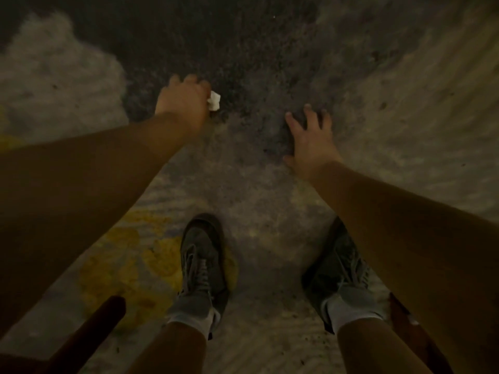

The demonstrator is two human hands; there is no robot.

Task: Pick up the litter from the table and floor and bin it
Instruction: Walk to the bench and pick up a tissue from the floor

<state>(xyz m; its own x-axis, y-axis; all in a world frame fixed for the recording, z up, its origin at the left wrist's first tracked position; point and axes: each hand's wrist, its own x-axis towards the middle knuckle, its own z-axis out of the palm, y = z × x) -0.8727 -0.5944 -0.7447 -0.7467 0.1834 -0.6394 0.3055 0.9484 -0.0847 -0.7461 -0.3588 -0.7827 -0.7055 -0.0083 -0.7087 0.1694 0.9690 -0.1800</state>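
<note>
A small crumpled white scrap of paper (214,100) sticks out from the fingers of my left hand (183,101), which is closed around it low over the dim concrete floor (270,190). My right hand (310,141) reaches down to the right of it, fingers spread, holding nothing. Both forearms stretch forward from the lower corners of the view. No bin or table top is in view.
My two grey laced shoes (202,255) (343,268) stand on the floor below the hands. Yellow paint marks (129,260) stain the floor at lower left. A dark reddish furniture leg (91,330) sits bottom left, another dark piece (410,325) at bottom right.
</note>
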